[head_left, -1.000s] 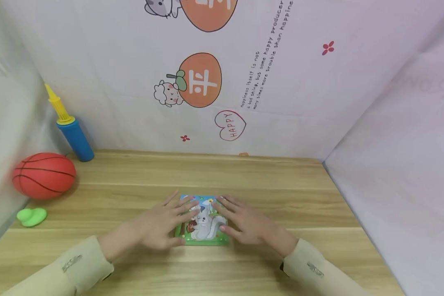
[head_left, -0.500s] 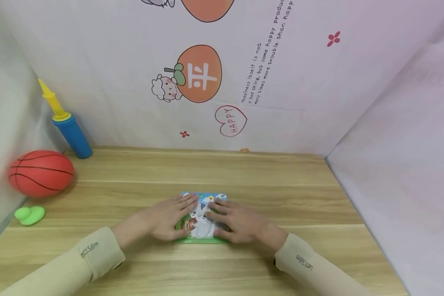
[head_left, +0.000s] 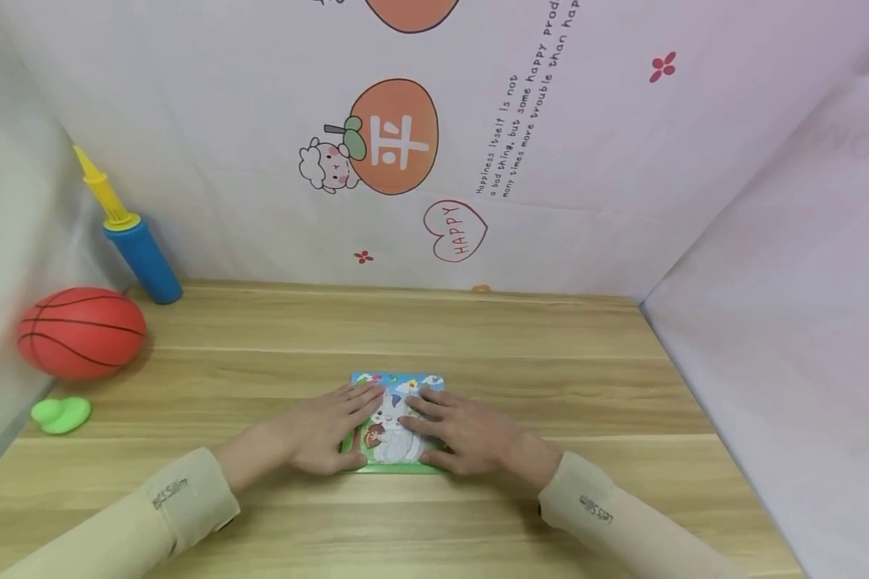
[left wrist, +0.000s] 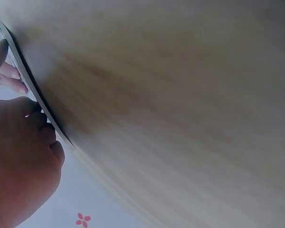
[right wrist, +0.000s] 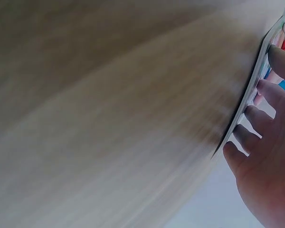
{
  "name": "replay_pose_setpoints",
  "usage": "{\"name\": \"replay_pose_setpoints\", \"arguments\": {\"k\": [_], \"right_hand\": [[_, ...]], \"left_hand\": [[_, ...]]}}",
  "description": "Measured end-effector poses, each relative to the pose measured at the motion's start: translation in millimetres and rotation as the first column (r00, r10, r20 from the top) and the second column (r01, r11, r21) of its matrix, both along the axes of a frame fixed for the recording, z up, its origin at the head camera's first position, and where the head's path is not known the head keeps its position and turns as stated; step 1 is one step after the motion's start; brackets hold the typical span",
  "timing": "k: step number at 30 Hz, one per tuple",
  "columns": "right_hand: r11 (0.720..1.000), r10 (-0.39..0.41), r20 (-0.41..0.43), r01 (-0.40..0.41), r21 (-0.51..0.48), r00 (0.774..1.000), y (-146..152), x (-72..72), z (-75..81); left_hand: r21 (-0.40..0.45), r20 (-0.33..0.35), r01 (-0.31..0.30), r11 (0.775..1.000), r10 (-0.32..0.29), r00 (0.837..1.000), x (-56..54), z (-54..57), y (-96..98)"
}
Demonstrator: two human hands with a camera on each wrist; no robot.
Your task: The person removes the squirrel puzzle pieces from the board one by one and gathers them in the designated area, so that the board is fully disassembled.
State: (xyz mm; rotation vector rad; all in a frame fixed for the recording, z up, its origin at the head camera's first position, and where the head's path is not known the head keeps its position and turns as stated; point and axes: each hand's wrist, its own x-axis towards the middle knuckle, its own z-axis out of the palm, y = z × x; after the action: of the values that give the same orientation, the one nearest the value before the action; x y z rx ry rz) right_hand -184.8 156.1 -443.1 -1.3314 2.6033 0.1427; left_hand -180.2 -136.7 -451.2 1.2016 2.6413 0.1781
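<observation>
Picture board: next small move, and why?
I'd probably slide the right hand outward to pinch the right edge of the picture board. The board lies flat on the table, and both that hand and the left hand rest fingers on its face, covering part of the picture, with no visible grip round its edges.

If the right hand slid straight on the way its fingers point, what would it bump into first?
Probably the left hand: its fingers lie ahead of the right hand, across the board. Their exact heights are hard to judge.
</observation>
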Motion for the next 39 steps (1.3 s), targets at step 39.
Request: {"name": "replay_pose_setpoints", "arguments": {"k": [39], "right_hand": [[0.969, -0.198, -0.108, 0.178, -0.174, 0.974, -57, 4.3, 12.6]], "left_hand": [[-0.037, -0.041, -0.076, 0.996, 0.075, 0.996, 27.8, 13.9, -12.2]]}}
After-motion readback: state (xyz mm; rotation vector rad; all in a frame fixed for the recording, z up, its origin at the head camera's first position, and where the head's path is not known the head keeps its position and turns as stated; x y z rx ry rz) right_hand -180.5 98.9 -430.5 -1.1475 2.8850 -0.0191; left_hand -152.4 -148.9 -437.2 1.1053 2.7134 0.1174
